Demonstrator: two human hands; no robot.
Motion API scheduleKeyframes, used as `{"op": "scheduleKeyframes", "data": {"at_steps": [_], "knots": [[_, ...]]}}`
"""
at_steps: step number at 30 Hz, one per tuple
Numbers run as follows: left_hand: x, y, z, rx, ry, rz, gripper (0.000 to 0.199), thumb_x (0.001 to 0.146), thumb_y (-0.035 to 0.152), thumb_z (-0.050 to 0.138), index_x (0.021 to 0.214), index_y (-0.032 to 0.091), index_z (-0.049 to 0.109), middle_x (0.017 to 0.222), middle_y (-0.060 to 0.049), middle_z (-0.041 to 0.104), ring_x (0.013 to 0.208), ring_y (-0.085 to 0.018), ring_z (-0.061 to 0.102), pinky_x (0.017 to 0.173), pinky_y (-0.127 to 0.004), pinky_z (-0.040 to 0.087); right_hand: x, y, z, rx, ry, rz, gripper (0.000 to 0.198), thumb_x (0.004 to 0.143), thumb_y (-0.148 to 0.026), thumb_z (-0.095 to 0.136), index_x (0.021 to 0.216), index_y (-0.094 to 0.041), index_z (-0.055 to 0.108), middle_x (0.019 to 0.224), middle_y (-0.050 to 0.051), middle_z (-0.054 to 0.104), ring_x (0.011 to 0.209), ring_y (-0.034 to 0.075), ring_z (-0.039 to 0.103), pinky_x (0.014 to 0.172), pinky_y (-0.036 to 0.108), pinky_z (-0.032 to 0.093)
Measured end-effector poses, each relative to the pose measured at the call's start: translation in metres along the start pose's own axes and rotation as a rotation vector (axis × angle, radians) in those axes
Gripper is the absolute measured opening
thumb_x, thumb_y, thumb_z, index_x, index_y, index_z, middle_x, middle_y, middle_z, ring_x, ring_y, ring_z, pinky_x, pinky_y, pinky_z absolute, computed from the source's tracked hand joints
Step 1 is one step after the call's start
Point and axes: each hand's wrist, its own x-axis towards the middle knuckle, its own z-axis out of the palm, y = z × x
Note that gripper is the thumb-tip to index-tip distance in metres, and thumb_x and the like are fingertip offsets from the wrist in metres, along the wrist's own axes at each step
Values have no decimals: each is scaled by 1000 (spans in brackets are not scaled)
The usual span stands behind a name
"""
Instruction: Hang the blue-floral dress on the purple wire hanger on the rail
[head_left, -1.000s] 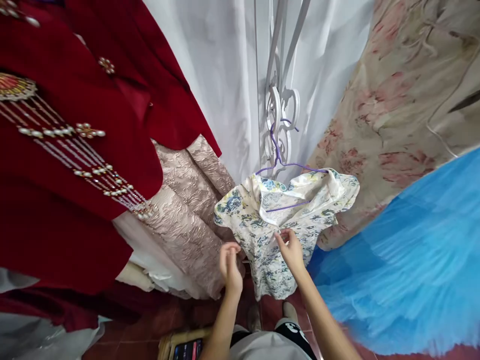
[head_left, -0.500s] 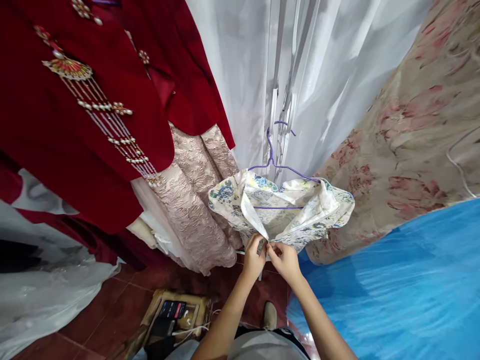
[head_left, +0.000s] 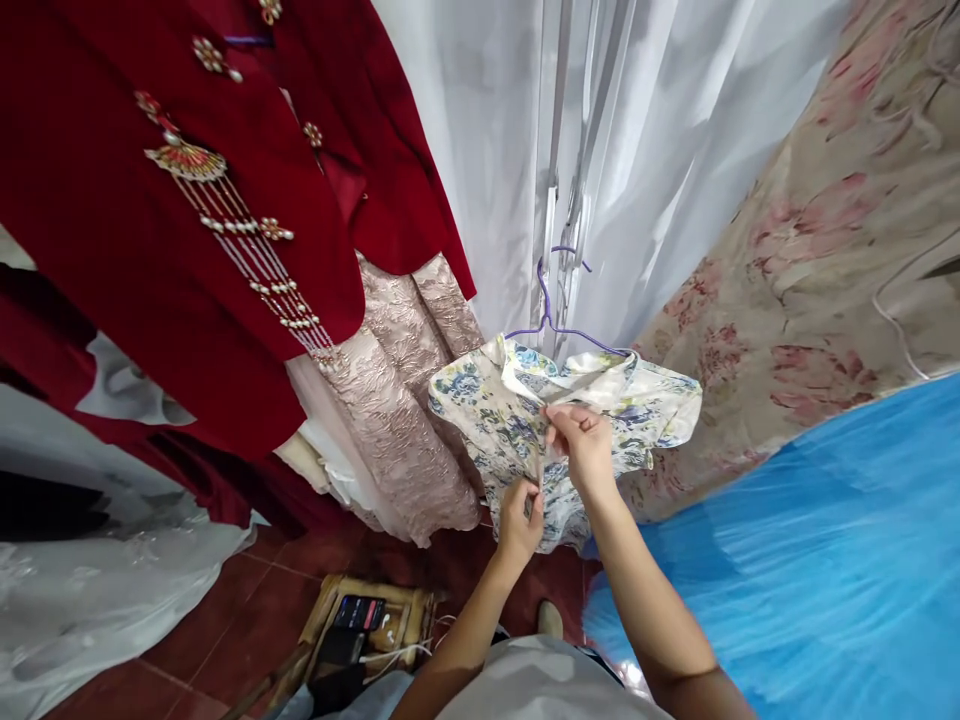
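A white dress with blue and yellow flowers (head_left: 480, 420) hangs on a purple hanger (head_left: 546, 310), its front opening facing me. My right hand (head_left: 589, 445) pinches the edge of the front opening just below the collar. Lower on the same opening, my left hand (head_left: 521, 522) is closed on the cloth edge. What fastener may lie under the fingertips is too small to make out. The front edges run close together between my two hands.
Left hang a red velvet jacket (head_left: 292, 210) with bead ornaments and a pink brocade skirt (head_left: 375, 430). White curtains (head_left: 487, 130) hang behind, floral cloth (head_left: 817, 290) and blue tulle (head_left: 810, 570) at right. A wooden stool (head_left: 409, 610) holds a phone (head_left: 360, 612) and cables.
Both hands were together at the bottom of the wide neck opening. My right hand has moved up towards the collar; my left stays lower. The neckline is now drawn narrower.
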Motion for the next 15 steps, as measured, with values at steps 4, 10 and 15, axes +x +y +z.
{"op": "scheduleKeyframes", "data": {"at_steps": [4,10,15], "knots": [[-4,-2,-3,0,-155,25,10,91,20,50,82,21,55,79,-2,61,77,-17,59,73,-28,46,24,-42,26,72,34,-162,28,77,-41,75,68,-16,72,49,-1,62,38,9,40,40,24,30],[30,3,-38,-98,-317,94,11,94,25,53,92,20,63,86,-5,65,80,-19,61,73,-30,50,19,-44,34,-19,110,-210,29,81,-45,72,75,-16,72,49,-2,59,40,10,42,40,23,33],[140,64,-96,-137,-154,305,38,103,34,45,136,18,54,73,0,58,61,-14,53,60,-25,44,7,-35,35,-85,178,-231,28,84,-44,69,74,-17,68,48,-3,56,41,10,43,42,23,36]]}}
